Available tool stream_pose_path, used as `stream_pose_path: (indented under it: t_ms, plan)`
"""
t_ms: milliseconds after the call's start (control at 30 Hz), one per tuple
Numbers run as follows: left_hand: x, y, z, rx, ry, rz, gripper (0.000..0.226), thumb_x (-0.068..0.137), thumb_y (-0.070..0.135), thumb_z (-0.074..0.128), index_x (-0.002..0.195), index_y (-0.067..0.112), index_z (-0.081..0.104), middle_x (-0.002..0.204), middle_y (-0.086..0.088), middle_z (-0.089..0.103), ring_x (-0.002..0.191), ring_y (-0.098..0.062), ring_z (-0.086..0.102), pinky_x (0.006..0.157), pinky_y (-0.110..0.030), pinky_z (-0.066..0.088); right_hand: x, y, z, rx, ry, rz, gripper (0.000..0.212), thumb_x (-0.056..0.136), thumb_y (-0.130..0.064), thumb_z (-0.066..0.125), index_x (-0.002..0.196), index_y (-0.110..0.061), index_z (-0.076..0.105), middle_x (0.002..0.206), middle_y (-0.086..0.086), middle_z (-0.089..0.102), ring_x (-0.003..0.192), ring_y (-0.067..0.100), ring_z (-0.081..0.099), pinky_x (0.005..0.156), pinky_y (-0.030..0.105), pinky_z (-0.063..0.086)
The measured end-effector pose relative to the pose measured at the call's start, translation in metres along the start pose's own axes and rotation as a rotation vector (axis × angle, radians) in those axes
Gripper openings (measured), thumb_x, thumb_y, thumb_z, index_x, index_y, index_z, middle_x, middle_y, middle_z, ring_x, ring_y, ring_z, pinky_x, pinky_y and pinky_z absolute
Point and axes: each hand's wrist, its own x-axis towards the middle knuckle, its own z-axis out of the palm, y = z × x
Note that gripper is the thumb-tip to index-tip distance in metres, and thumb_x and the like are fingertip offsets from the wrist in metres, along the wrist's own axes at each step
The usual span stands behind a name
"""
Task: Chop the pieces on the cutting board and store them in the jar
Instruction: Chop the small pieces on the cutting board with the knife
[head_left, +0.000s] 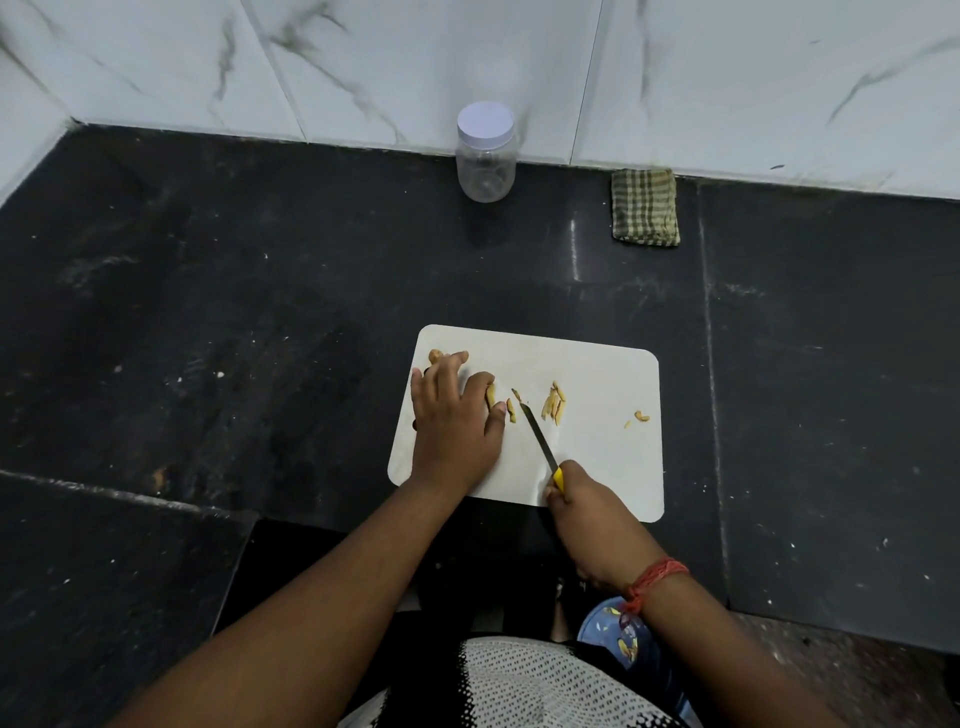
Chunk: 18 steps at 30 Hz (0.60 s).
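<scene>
pieces (554, 402) of something yellow-brown lie on the white cutting board (597, 457), which sits on the dark worktop (260, 312) just in front of me. they look small, light and fairly stiff, like thin sticks, so i judge they will skid or roll under the blade unless pinned. my left hand (454, 415) rests on the left part of the board, fingers bent down over a few pieces, pressing them in place; the best hold is from above with the fingertips tucked back from the edge. my right hand (571, 493) is wrapped tight around the yellow handle of the knife (537, 439), its narrow blade pointing up and left toward the pieces beside my left thumb.

counting: 1 board, 1 knife, 1 jar (486, 150), 1 folded checked cloth (645, 207). on the board i see 1 cluster of about 4 or 5 sticks in the middle, 2 or 3 sticks by my left fingers, 1 lump at the far left corner, and 2 small scraps toward the right. an exact count is hard, since some pieces hide under my hand.

the jar stands well apart at the back wall, clear plastic, looking empty, its white lid still on. it should be light and easy to grip round the body.
</scene>
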Motion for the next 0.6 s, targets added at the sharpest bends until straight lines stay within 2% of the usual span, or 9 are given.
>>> stream_pose_path:
  t_ms: [133,333,500,600]
  plan:
    - [0.001,0.003,0.002,0.035,-0.047,-0.041,0.038,0.09,0.041,0.053,0.12,0.019,0.058,0.15,-0.011,0.038,0.143,-0.033,0.027,0.121,-0.058,0.011,0.003,-0.003,0.002,-0.017,-0.004,-0.017,0.009,0.102,-0.016,0.036,0.094,-0.011,0.039,0.074,0.001,0.048,0.057,0.015,0.049,0.042,0.025,0.038]
    - [0.002,0.004,0.005,0.106,-0.088,-0.071,0.047,0.087,0.045,0.046,0.127,0.021,0.054,0.152,-0.011,0.036,0.145,-0.033,0.024,0.121,-0.058,0.01,0.008,-0.004,0.006,-0.062,0.028,-0.029,0.007,0.102,-0.014,0.038,0.095,-0.012,0.038,0.071,-0.005,0.044,0.06,0.011,0.046,0.053,0.028,0.032]
    - [0.002,0.005,0.005,0.145,-0.096,-0.062,0.053,0.087,0.047,0.038,0.131,0.02,0.052,0.152,-0.012,0.037,0.145,-0.034,0.025,0.12,-0.059,0.013,0.012,-0.006,0.008,-0.075,0.037,-0.039,0.007,0.102,-0.012,0.038,0.095,-0.011,0.037,0.07,-0.007,0.041,0.059,0.002,0.04,0.047,0.016,0.025]
    - [0.002,0.006,0.005,0.165,-0.092,-0.058,0.056,0.087,0.046,0.037,0.135,0.021,0.05,0.151,-0.013,0.038,0.144,-0.035,0.026,0.119,-0.06,0.015,0.014,-0.007,0.01,-0.09,0.033,-0.04,0.008,0.102,-0.013,0.038,0.095,-0.01,0.037,0.069,-0.006,0.042,0.058,0.004,0.04,0.046,0.02,0.026]
